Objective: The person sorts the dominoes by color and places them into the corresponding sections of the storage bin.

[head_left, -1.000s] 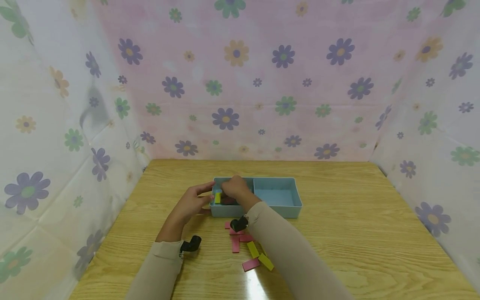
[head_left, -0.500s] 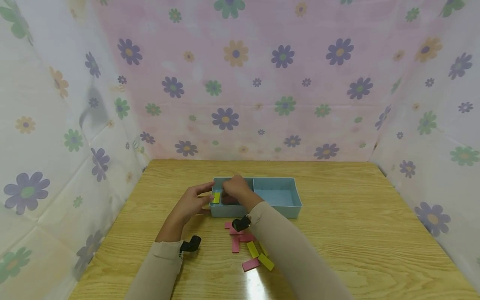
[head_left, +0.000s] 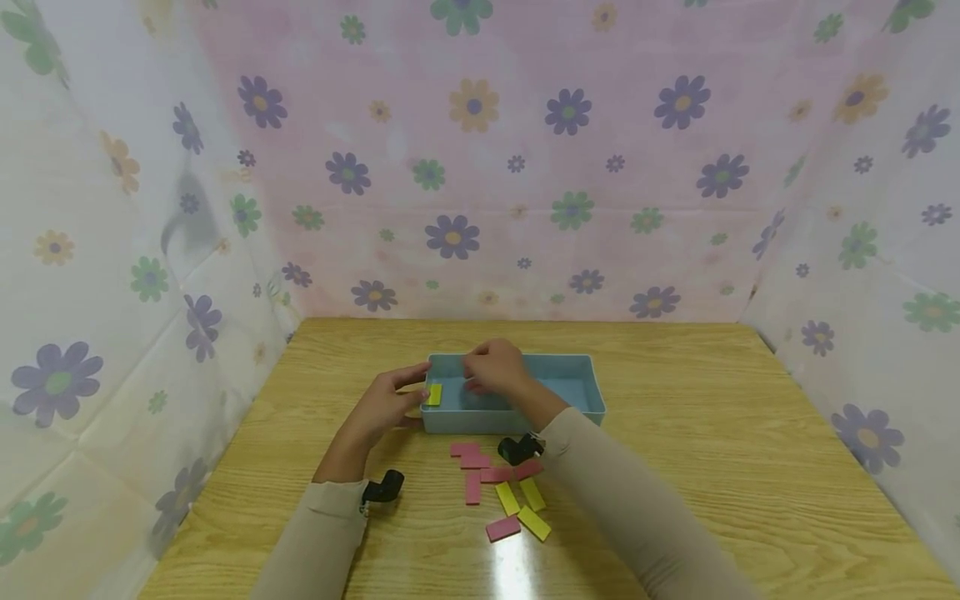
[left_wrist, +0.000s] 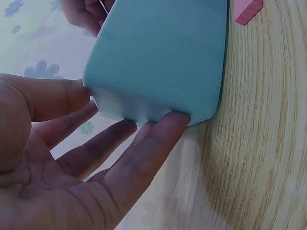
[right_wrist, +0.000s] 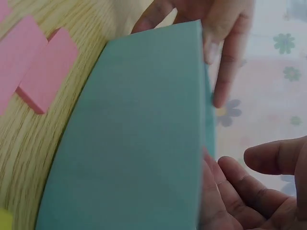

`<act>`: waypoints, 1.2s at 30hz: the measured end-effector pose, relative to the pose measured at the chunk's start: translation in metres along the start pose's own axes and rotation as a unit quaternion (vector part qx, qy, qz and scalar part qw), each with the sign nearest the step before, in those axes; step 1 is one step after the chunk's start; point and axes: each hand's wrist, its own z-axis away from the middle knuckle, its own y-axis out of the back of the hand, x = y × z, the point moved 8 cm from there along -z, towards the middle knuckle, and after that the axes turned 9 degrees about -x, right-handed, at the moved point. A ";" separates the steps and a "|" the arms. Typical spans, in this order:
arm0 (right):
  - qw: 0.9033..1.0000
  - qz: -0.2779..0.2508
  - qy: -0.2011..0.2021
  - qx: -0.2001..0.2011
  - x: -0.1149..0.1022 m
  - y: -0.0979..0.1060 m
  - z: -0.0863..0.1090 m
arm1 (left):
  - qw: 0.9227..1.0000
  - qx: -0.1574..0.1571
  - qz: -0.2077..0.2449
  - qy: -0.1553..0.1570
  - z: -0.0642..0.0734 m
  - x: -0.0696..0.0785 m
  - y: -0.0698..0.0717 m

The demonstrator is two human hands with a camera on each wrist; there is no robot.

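Observation:
My left hand (head_left: 382, 408) touches the left end of a light blue box (head_left: 510, 423); in the left wrist view its fingertips rest against the end wall and the thumb meets a corner. Inside the box, close to that end, lies a yellow block (head_left: 434, 394). My right hand (head_left: 498, 368) is over the middle of the box, partly inside it. In the right wrist view the thumb of this hand (right_wrist: 240, 196) stands apart from its bent fingers, with nothing seen between them. The box's divider is hidden behind my right hand.
Several pink blocks (head_left: 472, 487) and yellow blocks (head_left: 534, 524) lie loose on the wooden table (head_left: 712, 467) in front of the box. Flowered cloth (head_left: 495, 183) hangs behind and at both sides.
The yellow block has settled flat at the left end of the box. My right hand has let it go and moved up and right. My left hand stays in place.

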 end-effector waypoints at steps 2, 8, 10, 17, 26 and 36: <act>1.000 0.003 0.004 -0.002 -0.001 0.005 0.007 | 1.000 -0.001 0.000 -0.001 0.000 0.000 -0.001; 0.999 0.012 0.028 -0.019 -0.001 0.020 0.027 | 1.000 0.005 -0.003 0.000 0.001 0.002 -0.002; 0.999 0.023 0.040 -0.022 0.000 0.026 0.034 | 1.000 0.008 -0.006 0.002 0.001 0.001 -0.002; 0.996 0.056 0.058 -0.023 0.008 0.039 0.059 | 1.000 0.006 -0.010 0.002 0.002 0.001 -0.003; 0.993 0.057 0.098 -0.040 0.021 0.047 0.090 | 1.000 0.003 -0.008 0.001 0.003 0.003 -0.003; 0.985 0.077 0.142 -0.066 0.039 0.056 0.109 | 1.000 -0.005 -0.004 -0.001 0.003 0.002 -0.002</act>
